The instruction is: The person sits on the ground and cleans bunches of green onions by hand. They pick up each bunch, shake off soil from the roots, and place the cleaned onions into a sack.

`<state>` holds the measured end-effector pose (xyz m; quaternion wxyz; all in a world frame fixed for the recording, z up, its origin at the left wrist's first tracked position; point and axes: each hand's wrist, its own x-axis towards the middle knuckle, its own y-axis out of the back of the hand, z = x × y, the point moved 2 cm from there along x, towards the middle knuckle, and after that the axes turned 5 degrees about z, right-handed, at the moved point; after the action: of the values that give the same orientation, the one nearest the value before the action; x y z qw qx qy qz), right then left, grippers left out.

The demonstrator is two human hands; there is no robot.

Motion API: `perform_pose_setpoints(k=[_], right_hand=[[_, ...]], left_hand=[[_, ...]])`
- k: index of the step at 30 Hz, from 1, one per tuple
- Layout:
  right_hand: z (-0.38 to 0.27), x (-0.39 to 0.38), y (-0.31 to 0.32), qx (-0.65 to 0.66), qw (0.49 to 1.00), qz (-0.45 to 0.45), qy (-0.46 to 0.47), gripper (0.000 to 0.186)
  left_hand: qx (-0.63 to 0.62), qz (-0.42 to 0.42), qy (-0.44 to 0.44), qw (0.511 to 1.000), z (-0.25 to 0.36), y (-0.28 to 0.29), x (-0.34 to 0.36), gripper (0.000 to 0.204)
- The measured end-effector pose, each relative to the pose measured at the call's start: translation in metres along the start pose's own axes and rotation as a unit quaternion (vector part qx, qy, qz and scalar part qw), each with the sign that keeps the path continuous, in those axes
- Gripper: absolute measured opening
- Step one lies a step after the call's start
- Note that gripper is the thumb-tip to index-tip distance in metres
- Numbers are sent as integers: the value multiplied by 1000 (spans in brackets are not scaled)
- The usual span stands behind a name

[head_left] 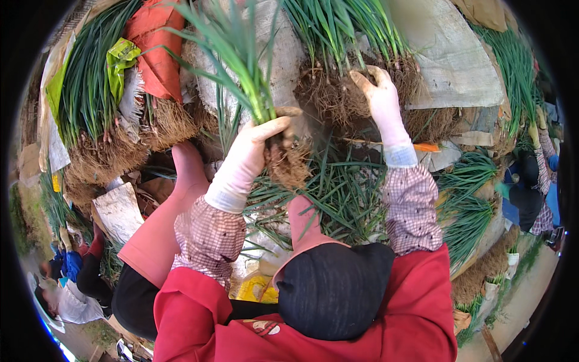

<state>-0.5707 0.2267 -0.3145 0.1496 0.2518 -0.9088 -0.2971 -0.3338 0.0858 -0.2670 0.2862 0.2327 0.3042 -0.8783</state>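
My left hand (250,154), in a pale glove, is closed around a bunch of green onion plants (241,54) just above their brown, soil-caked roots (288,164). The leaves rise up and left from my fist. My right hand (381,96), also gloved, reaches forward into the roots of a larger clump of green plants (338,24) that lies on a pale sheet (446,54); its fingers press into the root mass (329,96). Both forearms wear checked sleeves over a red apron.
Loose green leaves (338,193) cover the ground between my pink boots (181,187). More rooted bundles (90,90) lie at the left by an orange bag (158,48). Other people work at the right edge (534,181) and lower left (66,283).
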Motion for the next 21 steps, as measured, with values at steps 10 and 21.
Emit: perform_pose_setpoints(k=[10,21], right_hand=[[-75,-92,-1,-97,983,-154,5,42],[-33,-95,-42,-17,997,61,35,25]], left_hand=[[-19,-5,46,999,-40,-12,25,26],[50,132,-15,990,-49,-36,8,25]])
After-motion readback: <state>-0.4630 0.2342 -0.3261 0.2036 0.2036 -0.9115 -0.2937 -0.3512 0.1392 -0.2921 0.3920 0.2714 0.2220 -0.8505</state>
